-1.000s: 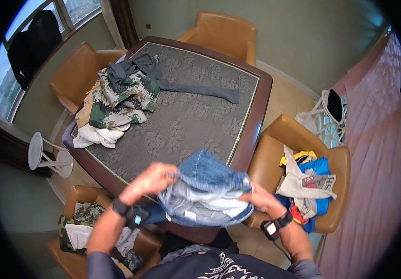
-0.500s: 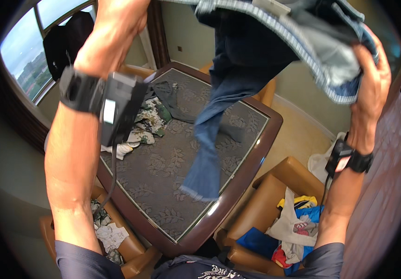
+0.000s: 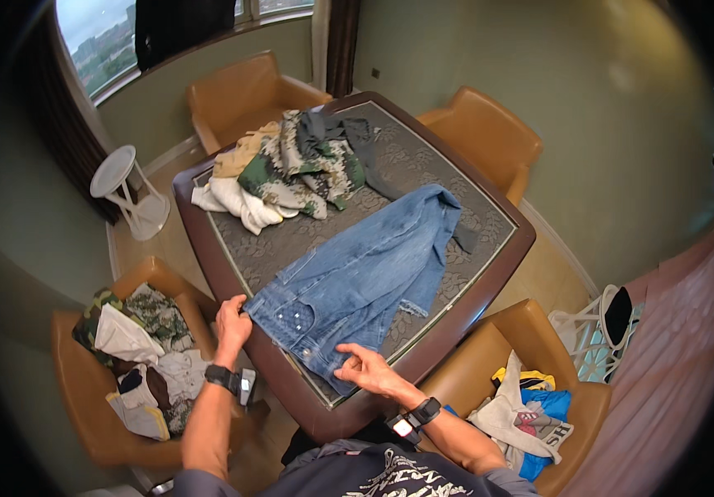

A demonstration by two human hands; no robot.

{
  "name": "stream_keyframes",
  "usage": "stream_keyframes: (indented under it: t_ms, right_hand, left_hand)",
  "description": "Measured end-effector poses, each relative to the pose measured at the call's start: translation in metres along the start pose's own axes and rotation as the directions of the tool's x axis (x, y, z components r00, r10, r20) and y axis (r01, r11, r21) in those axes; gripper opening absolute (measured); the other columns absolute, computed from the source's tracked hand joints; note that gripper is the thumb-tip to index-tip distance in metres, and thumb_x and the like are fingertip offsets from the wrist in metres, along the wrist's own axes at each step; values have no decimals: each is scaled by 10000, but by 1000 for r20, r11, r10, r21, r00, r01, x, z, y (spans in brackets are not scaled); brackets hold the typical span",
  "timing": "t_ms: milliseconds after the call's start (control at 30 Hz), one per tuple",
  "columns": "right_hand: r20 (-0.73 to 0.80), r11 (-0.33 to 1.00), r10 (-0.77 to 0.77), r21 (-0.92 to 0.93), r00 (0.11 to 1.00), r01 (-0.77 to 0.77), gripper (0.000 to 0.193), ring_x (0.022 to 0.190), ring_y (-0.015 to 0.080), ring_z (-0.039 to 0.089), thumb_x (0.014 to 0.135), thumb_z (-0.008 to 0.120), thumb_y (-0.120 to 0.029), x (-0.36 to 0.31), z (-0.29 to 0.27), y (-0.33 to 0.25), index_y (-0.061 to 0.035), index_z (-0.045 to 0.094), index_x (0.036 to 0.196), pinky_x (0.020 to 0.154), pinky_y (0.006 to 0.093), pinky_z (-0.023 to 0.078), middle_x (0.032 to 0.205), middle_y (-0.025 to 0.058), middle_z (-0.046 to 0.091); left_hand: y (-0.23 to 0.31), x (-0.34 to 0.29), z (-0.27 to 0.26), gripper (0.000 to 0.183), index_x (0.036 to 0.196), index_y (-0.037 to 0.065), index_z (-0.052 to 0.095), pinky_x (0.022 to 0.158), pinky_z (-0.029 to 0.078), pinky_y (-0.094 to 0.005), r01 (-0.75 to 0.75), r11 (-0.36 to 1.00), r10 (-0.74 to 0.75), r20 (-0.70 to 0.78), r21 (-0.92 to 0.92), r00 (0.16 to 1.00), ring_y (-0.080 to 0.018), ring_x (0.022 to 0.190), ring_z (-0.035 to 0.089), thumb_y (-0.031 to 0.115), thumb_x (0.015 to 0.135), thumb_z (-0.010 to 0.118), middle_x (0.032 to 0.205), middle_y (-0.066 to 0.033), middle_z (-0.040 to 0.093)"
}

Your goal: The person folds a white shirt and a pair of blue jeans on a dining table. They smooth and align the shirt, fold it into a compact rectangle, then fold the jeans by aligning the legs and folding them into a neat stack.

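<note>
Blue denim jeans (image 3: 353,261) lie stretched out across the patterned grey top of the table (image 3: 498,286), waistband toward me and legs bent over at the far end. My left hand (image 3: 233,325) pinches the left corner of the waistband at the table's near-left edge. Resting at the right part of the waistband is my right hand (image 3: 367,369), its thumb and index finger apart on the denim. Beyond the jeans is a heap with a green camouflage garment (image 3: 324,178), a white garment (image 3: 245,203) and a dark grey garment (image 3: 361,153).
Brown armchairs stand around the table; the near-left armchair (image 3: 71,356) and near-right armchair (image 3: 585,406) hold piled clothes. A white stool (image 3: 129,195) is at the left by the curtain. Another stool (image 3: 618,319) stands at the right beside a pinkish curtain (image 3: 663,364).
The jeans came down from in front of me and now lie on the table. Both hands lowered with them to the waistband. My view shifted, showing more of the room.
</note>
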State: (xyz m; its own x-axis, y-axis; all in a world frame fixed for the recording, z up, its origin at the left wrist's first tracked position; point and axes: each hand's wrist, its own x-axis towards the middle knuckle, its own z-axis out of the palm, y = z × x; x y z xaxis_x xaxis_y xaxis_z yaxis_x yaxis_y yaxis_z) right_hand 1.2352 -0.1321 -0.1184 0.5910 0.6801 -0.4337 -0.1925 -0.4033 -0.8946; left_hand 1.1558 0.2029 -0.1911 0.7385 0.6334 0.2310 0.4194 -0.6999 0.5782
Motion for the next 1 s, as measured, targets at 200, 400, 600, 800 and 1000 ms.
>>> stream_keyframes:
  t_ms: [200, 400, 600, 800, 1000]
  right_hand:
    - [-359, 987, 69, 158, 931, -12, 381, 681, 122, 623, 862, 728, -60, 14, -35, 44, -22, 602, 1220, 586, 272, 504, 776, 29, 649]
    - [-863, 983, 35, -62, 504, -174, 782, 646, 197, 614, 741, 841, -303, 55, -165, 111, -3, 457, 1352, 558, 298, 511, 969, 117, 612]
    - [-421, 924, 363, 277, 831, -263, 288, 395, 160, 508, 792, 780, -120, 105, -206, 62, -6, 584, 970, 364, 298, 381, 714, 77, 632]
    - [-617, 953, -64, 196, 784, 232, 268, 657, 170, 639, 1027, 438, -295, 157, -395, -49, -76, 579, 967, 595, 315, 490, 792, 117, 702]
    - [-530, 557, -776, -830, 342, -22, 208, 787, 199, 655, 864, 654, -80, 138, -576, -164, -61, 609, 1066, 746, 338, 527, 897, 81, 661]
  left_hand:
    - [71, -70, -11, 336, 1110, 7, 647, 948, 476, -425, 75, 962, -89, -40, -261, 995, -360, 1073, 575, 48, 782, 705, 1141, -167, 613]
    - [175, -97, 13, 450, 1096, 13, 672, 937, 478, -442, -231, 938, 258, 76, -259, 963, -354, 1110, 561, 203, 717, 823, 1177, -165, 597]
    - [191, -102, 60, 375, 1070, 60, 652, 828, 465, -443, -225, 973, 198, 317, 51, 928, -324, 976, 564, 65, 703, 731, 1015, -128, 589]
    - [193, -27, 20, 164, 820, 20, 621, 673, 502, -441, -144, 969, 144, 12, 203, 989, -347, 739, 598, -101, 715, 592, 761, -152, 581]
    - [225, 37, -22, 174, 871, -4, 628, 767, 482, -422, 18, 956, 57, -249, 293, 967, -332, 853, 590, -93, 724, 652, 847, -163, 597]
